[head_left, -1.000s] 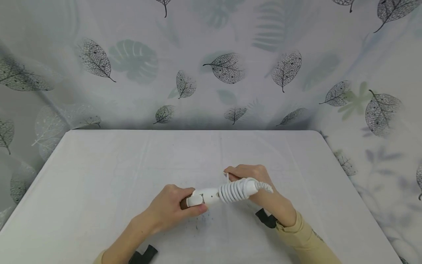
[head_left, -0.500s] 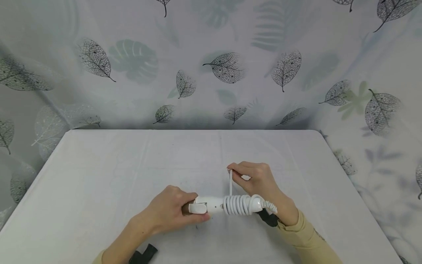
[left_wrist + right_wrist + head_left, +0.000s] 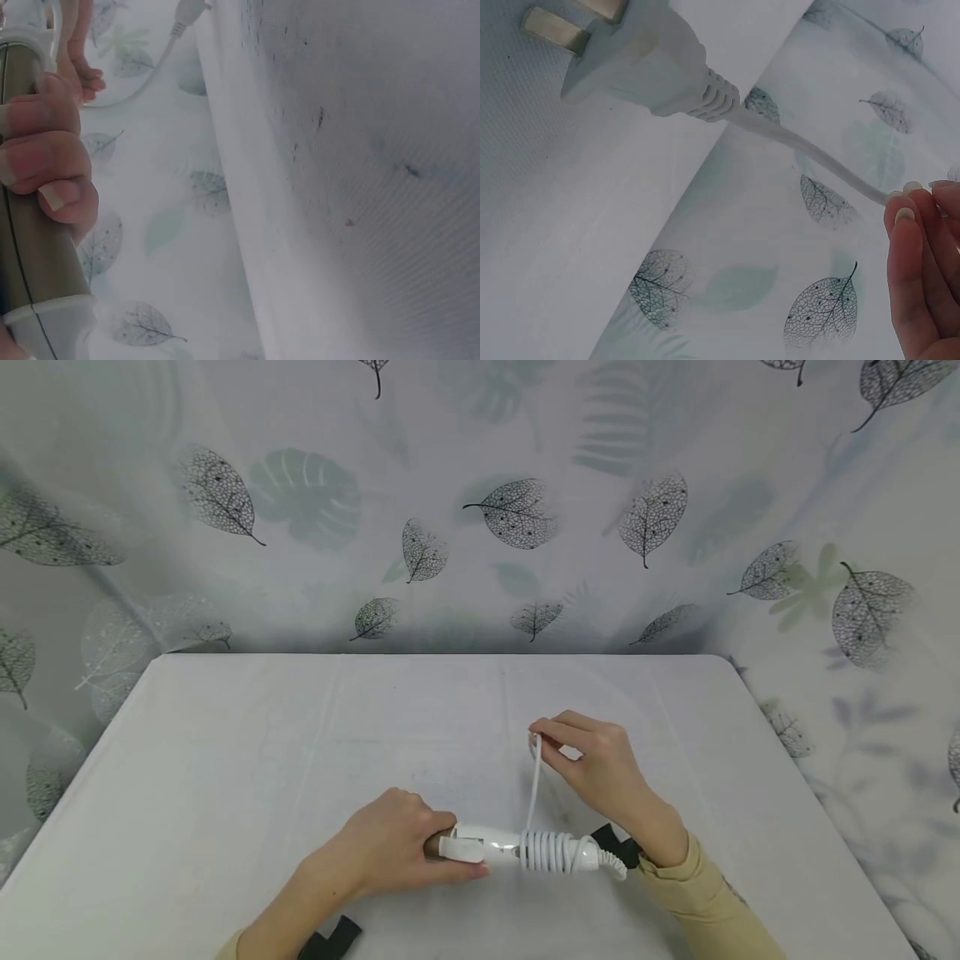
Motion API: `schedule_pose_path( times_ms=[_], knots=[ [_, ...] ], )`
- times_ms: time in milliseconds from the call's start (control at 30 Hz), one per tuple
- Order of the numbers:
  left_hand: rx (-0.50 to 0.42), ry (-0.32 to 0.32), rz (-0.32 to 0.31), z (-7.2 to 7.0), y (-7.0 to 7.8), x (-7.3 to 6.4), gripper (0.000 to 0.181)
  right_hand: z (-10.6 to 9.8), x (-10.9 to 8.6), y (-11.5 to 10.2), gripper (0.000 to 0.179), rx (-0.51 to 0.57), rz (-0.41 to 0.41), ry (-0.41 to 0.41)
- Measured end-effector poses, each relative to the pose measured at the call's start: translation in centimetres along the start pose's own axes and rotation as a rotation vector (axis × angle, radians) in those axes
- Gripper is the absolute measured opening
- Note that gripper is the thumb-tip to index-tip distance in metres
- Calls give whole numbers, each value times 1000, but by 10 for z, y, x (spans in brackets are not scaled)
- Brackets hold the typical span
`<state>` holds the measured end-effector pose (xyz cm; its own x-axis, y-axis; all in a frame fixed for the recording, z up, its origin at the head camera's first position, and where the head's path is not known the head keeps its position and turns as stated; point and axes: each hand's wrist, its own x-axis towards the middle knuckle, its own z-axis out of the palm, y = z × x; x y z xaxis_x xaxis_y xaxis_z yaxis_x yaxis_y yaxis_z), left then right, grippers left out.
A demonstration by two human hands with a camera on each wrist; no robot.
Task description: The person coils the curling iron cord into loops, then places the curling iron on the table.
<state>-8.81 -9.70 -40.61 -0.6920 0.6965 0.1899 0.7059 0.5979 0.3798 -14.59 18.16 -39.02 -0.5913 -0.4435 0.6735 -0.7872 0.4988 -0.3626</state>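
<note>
A white curling iron (image 3: pixel 495 845) with a brown barrel (image 3: pixel 45 262) lies sideways above the table, its handle pointing right. My left hand (image 3: pixel 397 847) grips the barrel, fingers (image 3: pixel 45 161) curled round it in the left wrist view. White cord (image 3: pixel 551 852) is wound in several turns round the handle. From those turns a straight length rises to my right hand (image 3: pixel 600 760), which pinches it between fingertips and thumb. In the right wrist view the two-pin plug (image 3: pixel 652 67) dangles from the free end of the cord, close to the camera.
A white cloth covers the table (image 3: pixel 300 718), with small dark specks on it in the left wrist view. Behind stands a leaf-patterned backdrop (image 3: pixel 480 593). Dark straps (image 3: pixel 330 939) show at both wrists.
My right hand has moved away from the handle, up and slightly right, drawing out a longer length of cord. The curling iron has shifted down and right in my left hand.
</note>
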Motion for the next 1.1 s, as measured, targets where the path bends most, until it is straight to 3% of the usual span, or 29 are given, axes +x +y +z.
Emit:
schedule_pose_path(
  times_ms=[367,767,1100],
  knots=[
    [12,-153,-106,4,4,0,59,-4,2,-3,19,-22,-11,8],
    [34,-155,-209,10,4,-1,61,-1,3,-4,18,-8,-148,114],
    [12,-186,-290,9,1,1,61,-1,3,-4,13,-5,-188,150]
  ],
)
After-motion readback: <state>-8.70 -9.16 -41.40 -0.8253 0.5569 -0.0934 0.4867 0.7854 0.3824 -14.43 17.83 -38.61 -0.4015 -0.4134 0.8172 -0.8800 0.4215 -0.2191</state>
